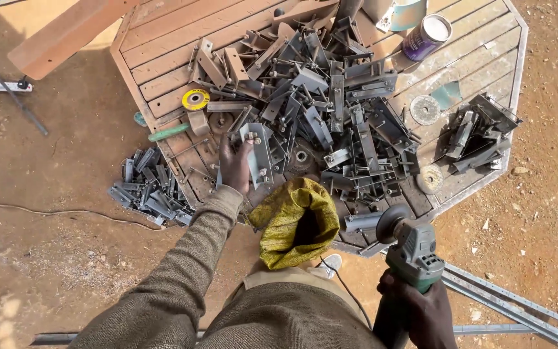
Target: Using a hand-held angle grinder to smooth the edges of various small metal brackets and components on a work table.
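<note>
My left hand [235,165] grips a grey metal bracket [258,152] at the near edge of a big heap of metal brackets [330,103] on a wooden octagonal table [163,48]. My right hand [421,310] holds a green angle grinder [408,249] by its body, low at the right. The grinder's disc [390,223] points toward the heap and sits just off the table's near edge. A yellow cloth [295,220] lies draped between my two hands.
A smaller pile of brackets [146,187] lies on the dirt left of the table, another group [479,132] on its right side. Grinding discs [196,99], a wire wheel [425,109], a paint can [426,37], a green-handled tool [168,132], metal bars [505,300] and a power strip [9,86] are around.
</note>
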